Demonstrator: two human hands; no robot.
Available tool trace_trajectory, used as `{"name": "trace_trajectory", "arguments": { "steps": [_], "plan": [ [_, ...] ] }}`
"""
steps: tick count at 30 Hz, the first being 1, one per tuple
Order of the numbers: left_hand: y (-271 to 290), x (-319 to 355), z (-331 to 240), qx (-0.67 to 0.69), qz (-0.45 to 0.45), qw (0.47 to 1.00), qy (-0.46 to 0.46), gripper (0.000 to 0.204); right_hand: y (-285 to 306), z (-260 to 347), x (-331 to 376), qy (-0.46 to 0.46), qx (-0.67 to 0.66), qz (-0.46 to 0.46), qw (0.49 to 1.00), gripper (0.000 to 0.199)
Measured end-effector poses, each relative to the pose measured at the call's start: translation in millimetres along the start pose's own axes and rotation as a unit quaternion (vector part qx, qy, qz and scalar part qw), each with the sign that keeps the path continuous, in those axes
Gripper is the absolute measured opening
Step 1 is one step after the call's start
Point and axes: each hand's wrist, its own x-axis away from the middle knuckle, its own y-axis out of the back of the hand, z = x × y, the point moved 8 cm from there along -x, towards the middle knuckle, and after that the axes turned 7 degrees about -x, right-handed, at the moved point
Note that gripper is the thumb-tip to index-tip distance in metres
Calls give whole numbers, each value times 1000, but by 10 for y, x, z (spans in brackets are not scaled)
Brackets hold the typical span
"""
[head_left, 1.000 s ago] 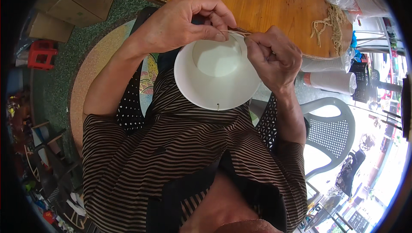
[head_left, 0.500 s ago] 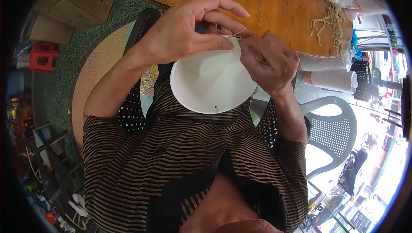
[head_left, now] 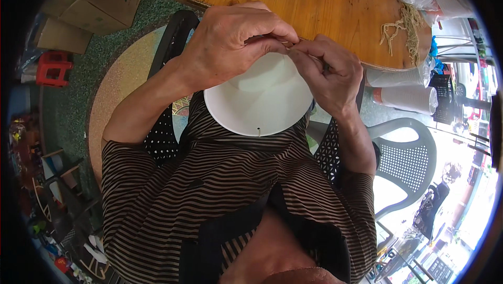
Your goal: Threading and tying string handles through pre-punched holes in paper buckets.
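A white paper tub [head_left: 251,108] sits tilted over my lap, its wide mouth facing me. A small hole with a bit of string through it shows at its near rim. At the far rim, my left hand [head_left: 236,43] pinches with thumb and forefinger, closed. My right hand [head_left: 330,72] pinches right beside it, and the fingertips of both hands nearly meet. The thin string between them is almost fully hidden by the fingers.
A wooden table [head_left: 293,1] lies just beyond my hands, with a bundle of beige strings [head_left: 411,32] at its right edge. Stacks of white tubs in plastic [head_left: 406,98] are at right, near a grey chair [head_left: 403,158]. A red stool [head_left: 53,69] and cardboard boxes [head_left: 99,1] stand at left.
My left fingers, spread above the rim before, have closed in against my right fingertips. The string loop that showed between the hands is now mostly covered. The tub shifted slightly left.
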Motion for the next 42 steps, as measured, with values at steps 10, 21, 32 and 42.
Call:
{"name": "trace_trajectory", "arguments": {
  "steps": [10, 21, 32, 42],
  "plan": [
    [-35, 9, 109, 52, 13, 996, 65, 17, 8, -250, 102, -117, -135, -52, 983, 14],
    [-86, 36, 102, 137, 56, 984, 94, 6, -66, -266, 77, -170, -157, 35, 972, 29],
    [-84, 39, 110, 133, 66, 982, 117, 6, -45, -272, 104, -144, -160, -13, 977, 17],
    [-105, 43, 147, 160, 81, 975, 130, 4, -45, -281, 89, -136, -143, -5, 980, 17]
  ]
}}
